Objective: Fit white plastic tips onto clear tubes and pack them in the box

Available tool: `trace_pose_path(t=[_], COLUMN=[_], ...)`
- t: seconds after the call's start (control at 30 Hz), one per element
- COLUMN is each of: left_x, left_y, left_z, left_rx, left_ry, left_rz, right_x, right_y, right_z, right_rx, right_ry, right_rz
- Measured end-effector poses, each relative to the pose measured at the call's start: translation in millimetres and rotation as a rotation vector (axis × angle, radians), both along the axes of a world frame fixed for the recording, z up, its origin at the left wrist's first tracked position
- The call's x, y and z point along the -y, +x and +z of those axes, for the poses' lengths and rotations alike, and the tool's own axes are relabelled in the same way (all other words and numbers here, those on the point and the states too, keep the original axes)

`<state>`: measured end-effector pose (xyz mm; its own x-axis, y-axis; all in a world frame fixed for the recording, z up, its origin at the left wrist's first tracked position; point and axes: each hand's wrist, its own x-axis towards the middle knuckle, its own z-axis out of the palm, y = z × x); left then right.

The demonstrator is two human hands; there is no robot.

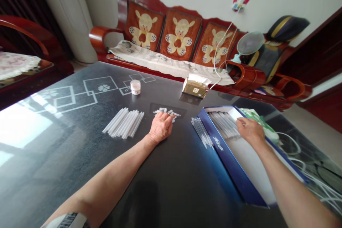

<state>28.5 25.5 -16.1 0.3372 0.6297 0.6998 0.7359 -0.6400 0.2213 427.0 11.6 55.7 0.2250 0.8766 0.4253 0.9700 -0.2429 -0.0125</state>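
My left hand (161,127) rests with curled fingers on a small pile of short white pieces (162,109) lying in a dark shallow tray; its fingertips are hidden. To its left lies a bundle of translucent white tubes (125,123). My right hand (250,130) is inside a long blue box (232,165), fingers pinched at the end of a row of thin clear sticks (223,124). What sits between those fingers is too small to make out. Beside the box's left wall lies another group of thin sticks (202,132).
On the dark glossy table (181,185) stand a small white jar (135,87) and a gold tissue box (196,86). Green-and-white plastic packaging (260,123) and white cables (320,181) lie right of the blue box. Behind the table is a wooden sofa with brown cushions (179,35).
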Motion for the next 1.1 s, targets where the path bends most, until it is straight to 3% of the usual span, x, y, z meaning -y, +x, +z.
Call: trace_pose_path(t=[0.1, 0.2, 0.3, 0.4, 0.5, 0.6, 0.7, 0.83, 0.97, 1.1], left_x=[3.7, 9.9, 18.5, 30.3, 45.9, 61.6, 72.9, 78.7, 74.2, 65.9], left_y=[3.0, 4.3, -5.8, -30.4, -57.0, -71.0, -70.7, -65.6, -68.7, -70.2], left_z=[2.2, 9.4, 23.7, 40.6, 50.2, 49.5, 47.1, 54.6, 64.8, 59.8], left_rx=[-0.116, -0.251, -0.338, -0.375, -0.419, -0.490, -0.577, -0.601, -0.567, -0.575], left_ry=[-0.067, -0.142, -0.225, -0.320, -0.381, -0.398, -0.408, -0.363, -0.366, -0.446], left_rz=[-0.004, 0.003, 0.082, 0.259, 0.381, 0.406, 0.432, 0.347, 0.342, 0.324], right_x=[8.7, 27.6, 49.9, 67.7, 77.3, 79.6, 78.9, 78.0, 77.2, 76.2], right_y=[-50.4, -122.2, -188.4, -226.7, -237.5, -236.3, -235.1, -235.5, -234.5, -234.3], right_z=[14.6, 12.5, -9.7, -39.2, -60.8, -69.1, -69.4, -69.2, -70.5, -70.4], right_rx=[-0.071, -0.195, -0.335, -0.424, -0.473, -0.489, -0.486, -0.493, -0.518, -0.526], right_ry=[0.214, 0.314, 0.233, 0.125, 0.118, 0.143, 0.144, 0.142, 0.144, 0.129], right_rz=[0.200, 0.450, 0.617, 0.663, 0.674, 0.692, 0.690, 0.684, 0.674, 0.651])
